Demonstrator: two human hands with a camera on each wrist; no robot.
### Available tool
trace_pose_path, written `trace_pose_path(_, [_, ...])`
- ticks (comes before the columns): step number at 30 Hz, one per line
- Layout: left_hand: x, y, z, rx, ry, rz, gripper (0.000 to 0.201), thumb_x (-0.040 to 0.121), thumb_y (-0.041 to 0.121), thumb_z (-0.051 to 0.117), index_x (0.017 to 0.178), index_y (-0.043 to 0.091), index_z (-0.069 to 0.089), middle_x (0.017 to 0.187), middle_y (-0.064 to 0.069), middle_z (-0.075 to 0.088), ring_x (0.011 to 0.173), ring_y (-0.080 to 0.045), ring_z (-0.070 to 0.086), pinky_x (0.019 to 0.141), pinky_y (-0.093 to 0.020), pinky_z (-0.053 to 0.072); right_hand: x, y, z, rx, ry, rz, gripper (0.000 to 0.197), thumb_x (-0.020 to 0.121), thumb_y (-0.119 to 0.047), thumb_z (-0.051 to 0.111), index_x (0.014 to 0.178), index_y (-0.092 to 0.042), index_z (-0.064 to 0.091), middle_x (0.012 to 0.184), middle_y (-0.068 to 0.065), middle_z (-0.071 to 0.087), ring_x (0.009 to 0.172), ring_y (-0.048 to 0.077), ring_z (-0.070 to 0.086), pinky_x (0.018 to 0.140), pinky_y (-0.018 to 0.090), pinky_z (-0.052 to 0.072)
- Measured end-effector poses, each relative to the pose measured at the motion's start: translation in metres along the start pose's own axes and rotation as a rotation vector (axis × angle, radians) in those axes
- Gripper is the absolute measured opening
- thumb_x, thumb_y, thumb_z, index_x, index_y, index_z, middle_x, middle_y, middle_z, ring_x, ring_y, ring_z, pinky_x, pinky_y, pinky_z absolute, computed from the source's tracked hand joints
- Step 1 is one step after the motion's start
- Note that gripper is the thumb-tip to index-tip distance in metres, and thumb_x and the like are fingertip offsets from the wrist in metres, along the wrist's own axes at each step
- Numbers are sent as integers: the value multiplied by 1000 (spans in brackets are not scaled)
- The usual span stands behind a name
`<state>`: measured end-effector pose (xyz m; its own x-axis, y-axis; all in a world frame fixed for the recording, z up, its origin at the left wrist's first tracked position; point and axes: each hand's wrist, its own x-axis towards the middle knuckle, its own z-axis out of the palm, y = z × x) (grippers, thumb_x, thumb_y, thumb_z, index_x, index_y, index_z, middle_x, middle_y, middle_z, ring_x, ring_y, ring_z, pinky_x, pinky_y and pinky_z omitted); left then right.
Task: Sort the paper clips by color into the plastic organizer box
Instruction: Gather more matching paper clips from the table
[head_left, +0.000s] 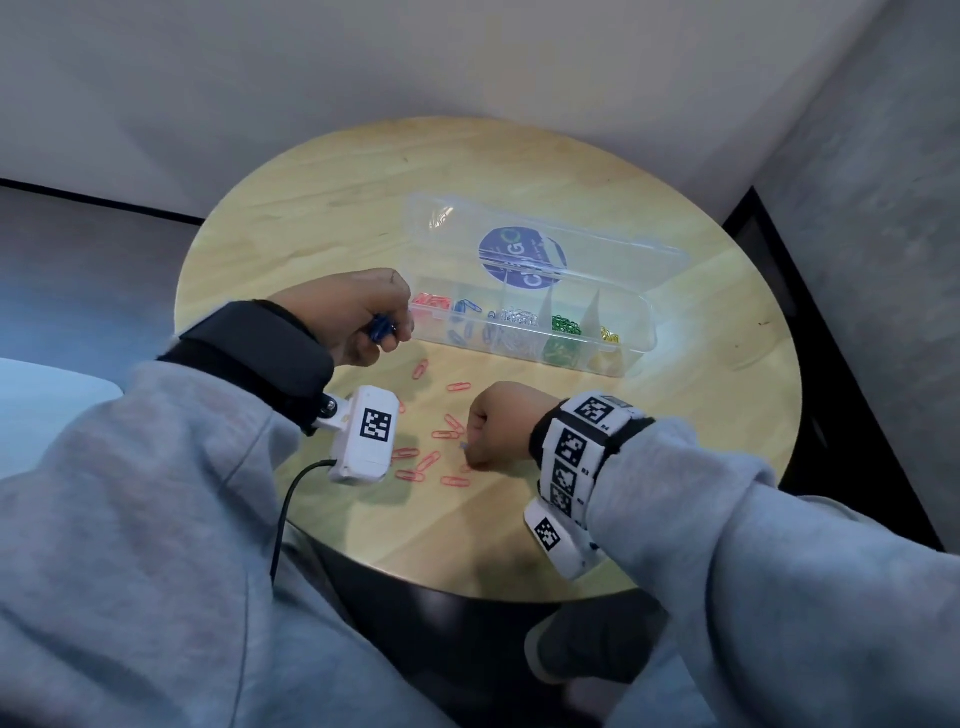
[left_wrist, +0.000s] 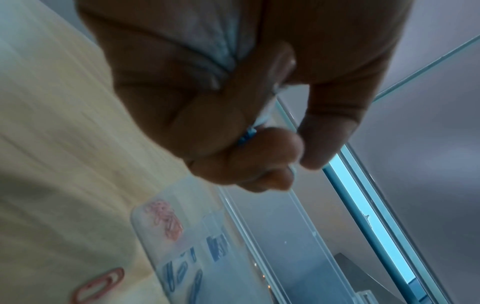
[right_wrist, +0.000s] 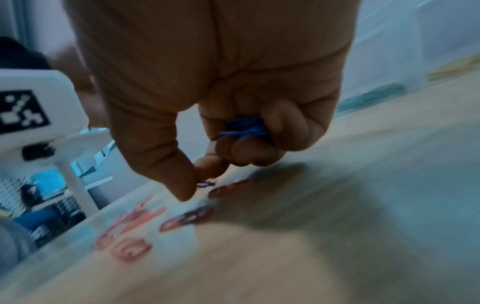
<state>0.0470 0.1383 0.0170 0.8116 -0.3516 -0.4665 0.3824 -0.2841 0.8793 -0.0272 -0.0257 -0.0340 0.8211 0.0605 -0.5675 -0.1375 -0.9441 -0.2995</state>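
A clear plastic organizer box (head_left: 641, 317) lies open on the round table, with red, blue, silver, green and yellow clips in separate compartments. My left hand (head_left: 363, 317) hovers by the box's left end, its fingers curled round a bunch of blue paper clips (head_left: 382, 328) (left_wrist: 249, 131). My right hand (head_left: 493, 428) is low over the loose red paper clips (head_left: 428, 460). Its curled fingers hold blue clips (right_wrist: 244, 127), and its thumb and forefinger reach down at one more blue clip (right_wrist: 206, 184) on the table.
The round wooden table (head_left: 363, 208) stands in a corner between grey walls. The box's lid (head_left: 452, 218) lies open behind it. A white marker block with a cable (head_left: 363, 434) hangs from my left wrist above the red clips.
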Motion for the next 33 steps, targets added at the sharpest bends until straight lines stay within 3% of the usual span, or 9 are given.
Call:
trace_pose_path(3, [1, 2, 6, -8, -3, -28, 16, 91, 5, 44, 81, 18, 47, 62, -5, 49, 43, -11, 42, 35, -13, 29, -4, 14, -10, 301, -8, 34, 8, 79, -18, 64, 72, -14, 61, 73, 3, 61, 64, 17, 53, 66, 30, 48])
trace_pose_path(6, [2, 5, 12, -55, -4, -55, 13, 93, 7, 43, 91, 15, 53, 73, -7, 50, 57, -15, 48, 37, -12, 40, -8, 27, -19, 838, -31, 77, 19, 84, -3, 58, 67, -9, 54, 65, 8, 55, 53, 14, 46, 51, 22, 40])
trace_pose_path(10, [7, 3, 16, -132, -73, -59, 40, 88, -14, 25, 107, 6, 54, 85, -9, 51, 72, -18, 56, 52, -16, 54, -12, 41, -29, 1164, 10, 110, 22, 87, 5, 50, 70, -8, 51, 55, 2, 52, 39, 6, 45, 39, 15, 36])
trace_pose_path(14, [9, 3, 22, -176, -93, -32, 59, 79, -25, 12, 114, 3, 50, 88, -10, 52, 77, -18, 57, 61, -16, 56, -16, 50, -35, 1453, 14, 119, 19, 90, 6, 42, 89, -1, 60, 60, 4, 48, 39, 6, 47, 40, 14, 44])
trace_pose_path(17, [11, 2, 25, -182, -91, -8, 59, 79, -26, 12, 110, 3, 53, 88, -9, 53, 79, -17, 58, 64, -17, 57, -20, 50, -38, 1627, -26, 139, 27, 91, 5, 34, 87, 2, 60, 56, 5, 49, 41, 9, 50, 44, 15, 49])
trace_pose_path(20, [15, 3, 22, -216, -28, -8, 57, 81, -26, 14, 103, 5, 57, 91, -10, 56, 81, -17, 60, 63, -18, 57, -22, 43, -44, 1747, -14, 146, 26, 91, 2, 29, 86, 4, 55, 73, 13, 49, 62, 19, 54, 51, 22, 55])
trace_pose_path(23, [21, 5, 21, -268, 30, -1, 56, 82, -25, 17, 113, 5, 54, 95, -12, 56, 84, -17, 61, 62, -17, 57, -21, 35, -53, 1815, -4, 90, 30, 88, 5, 24, 93, 7, 54, 83, 18, 52, 77, 26, 56, 62, 30, 59])
trace_pose_path(29, [36, 12, 28, -277, 34, 13, 55, 84, -24, 21, 111, 9, 55, 96, -9, 56, 86, -15, 60, 64, -16, 57, -11, 25, -75, 1727, 33, 51, 39, 84, 12, 15, 95, 7, 53, 92, 19, 52, 84, 28, 57, 65, 27, 58])
trace_pose_path(33, [47, 22, 35, -246, 53, 43, 52, 87, -21, 21, 107, 11, 57, 93, -6, 53, 85, -11, 56, 77, -19, 50, 5, 18, -93, 1640, 118, 62, 40, 84, 13, 15, 109, 9, 47, 95, 19, 49, 87, 29, 55, 75, 29, 51])
